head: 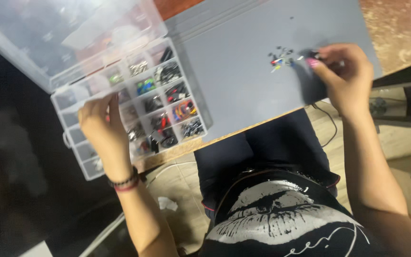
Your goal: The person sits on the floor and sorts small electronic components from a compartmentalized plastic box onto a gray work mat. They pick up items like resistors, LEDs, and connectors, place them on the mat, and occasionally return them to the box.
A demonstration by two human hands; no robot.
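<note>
The left hand [102, 127] lies flat, fingers spread, on the clear plastic organizer box [134, 102], covering its left compartments and gripping nothing. The box sits at the bench's [234, 85] near left edge, its lid [67, 33] standing open behind. The right hand's [343, 78] grip is pinched shut on a small dark part [312, 59], blurred. Just left of its fingertips, a little pile of tiny coloured parts [280, 58] lies on the grey mat.
</note>
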